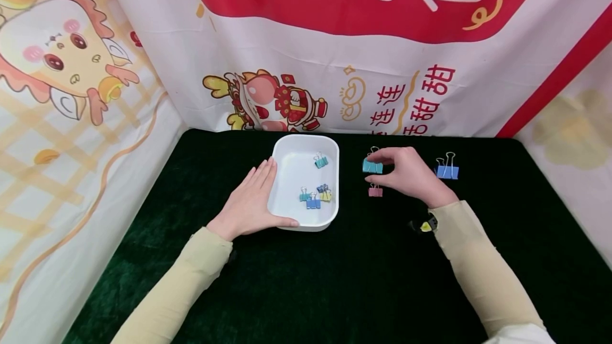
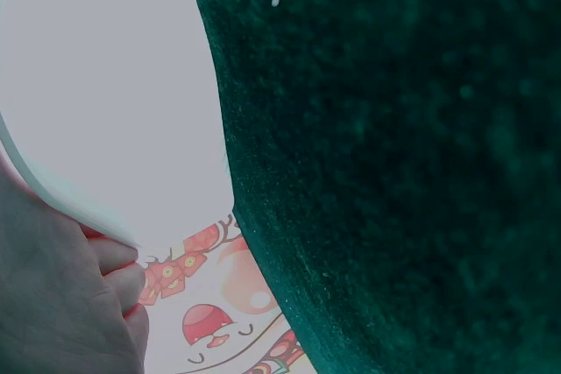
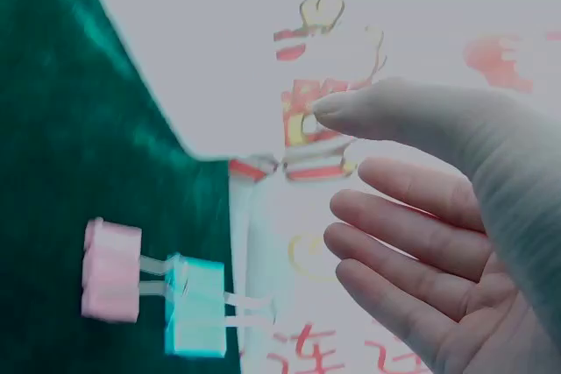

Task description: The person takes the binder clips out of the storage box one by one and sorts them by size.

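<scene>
My left hand (image 1: 249, 203) rests against the left side of a white tray (image 1: 306, 225), its fingers straight and its thumb on the near rim. In the left wrist view, part of that hand (image 2: 66, 278) shows beside the tray (image 2: 114, 85). My right hand (image 1: 408, 177) hovers over a teal binder clip (image 1: 373, 167), thumb and fingers spread apart. From the right wrist, the hand (image 3: 438, 234) looks empty, with the teal clip (image 3: 197, 308) and a pink binder clip (image 3: 112, 273) lying apart from it. That pink clip (image 1: 375, 191) lies just nearer the person.
Inside the tray lie a teal clip (image 1: 321, 161) and a cluster including a blue clip (image 1: 313, 203) and a yellow clip (image 1: 325, 195). A larger blue clip (image 1: 448, 172) stands at the right. A printed cloth (image 1: 287, 57) hangs behind the dark green tabletop (image 1: 334, 285).
</scene>
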Action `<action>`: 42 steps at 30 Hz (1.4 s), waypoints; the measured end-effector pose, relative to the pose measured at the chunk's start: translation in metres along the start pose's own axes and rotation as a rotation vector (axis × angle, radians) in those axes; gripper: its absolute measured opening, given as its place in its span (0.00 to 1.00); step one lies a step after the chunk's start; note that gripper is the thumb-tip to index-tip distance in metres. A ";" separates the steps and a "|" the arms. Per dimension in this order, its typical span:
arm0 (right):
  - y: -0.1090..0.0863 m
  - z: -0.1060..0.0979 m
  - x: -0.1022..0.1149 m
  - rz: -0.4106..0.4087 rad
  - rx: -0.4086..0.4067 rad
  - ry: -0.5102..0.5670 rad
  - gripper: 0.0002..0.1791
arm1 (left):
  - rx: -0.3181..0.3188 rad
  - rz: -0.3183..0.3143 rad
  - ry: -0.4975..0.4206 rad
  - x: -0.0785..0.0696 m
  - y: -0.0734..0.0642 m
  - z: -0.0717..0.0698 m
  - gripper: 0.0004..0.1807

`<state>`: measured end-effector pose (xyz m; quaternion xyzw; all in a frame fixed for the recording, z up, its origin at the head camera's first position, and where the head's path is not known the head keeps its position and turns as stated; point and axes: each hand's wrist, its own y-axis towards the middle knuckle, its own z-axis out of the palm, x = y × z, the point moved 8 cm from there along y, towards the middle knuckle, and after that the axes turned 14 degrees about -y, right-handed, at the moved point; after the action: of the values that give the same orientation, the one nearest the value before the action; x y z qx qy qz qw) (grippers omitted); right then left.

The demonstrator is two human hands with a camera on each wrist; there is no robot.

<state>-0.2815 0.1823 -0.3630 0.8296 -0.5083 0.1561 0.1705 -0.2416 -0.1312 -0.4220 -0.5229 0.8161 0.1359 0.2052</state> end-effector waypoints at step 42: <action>0.049 0.103 0.110 -0.231 0.359 -0.148 0.18 | -0.010 -0.006 0.004 0.003 -0.003 0.001 0.77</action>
<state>-0.2693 0.0291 -0.4018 0.9084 -0.3853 0.1624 -0.0010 -0.2402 -0.1342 -0.4241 -0.5268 0.8141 0.1382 0.2013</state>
